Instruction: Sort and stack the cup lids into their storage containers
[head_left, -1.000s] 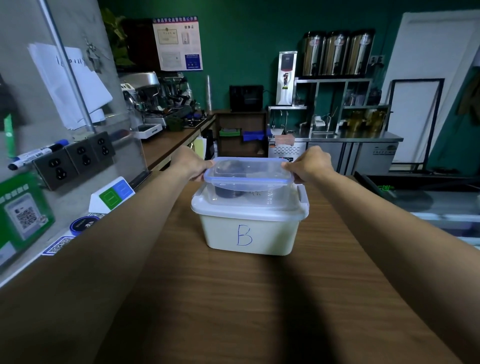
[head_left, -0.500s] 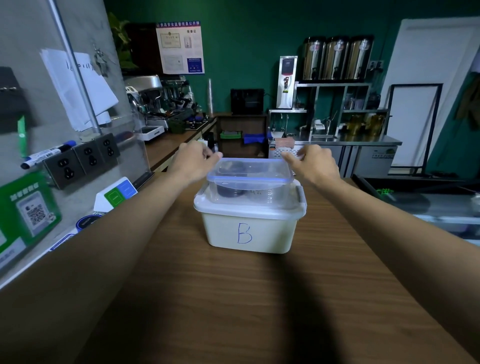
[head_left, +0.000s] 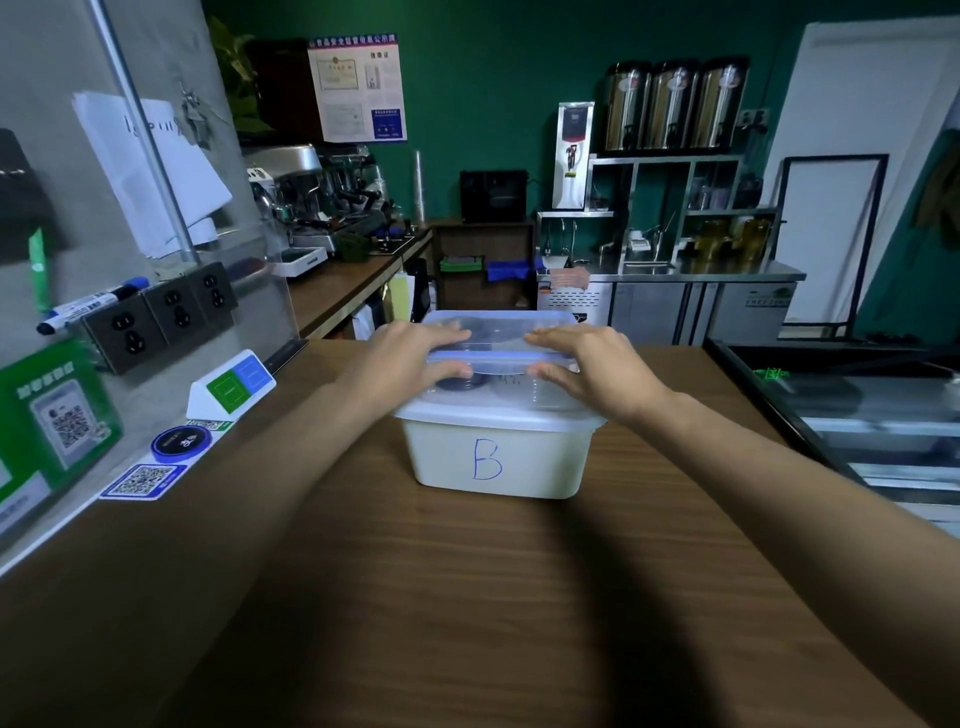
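A white lidded container marked "B" (head_left: 493, 460) stands on the wooden counter (head_left: 467, 597). On top of it sits a clear container with a blue-rimmed lid (head_left: 498, 343); dark cup lids (head_left: 462, 383) show through its wall. My left hand (head_left: 410, 358) lies on the left part of the clear lid, fingers straight across the top and thumb along the front rim. My right hand (head_left: 592, 364) mirrors it on the right part. Both press on the lid.
A grey wall with sockets (head_left: 156, 317), a marker (head_left: 88, 306), QR stickers (head_left: 143, 480) and a small white stand (head_left: 234, 384) borders the counter's left. A glass display case (head_left: 857, 405) stands to the right. An espresso machine (head_left: 311, 197) and steel counters are behind.
Both hands moved from the far corners of the clear container onto the top of its lid, fingers now flat across it. The stacked containers kept their place on the counter.
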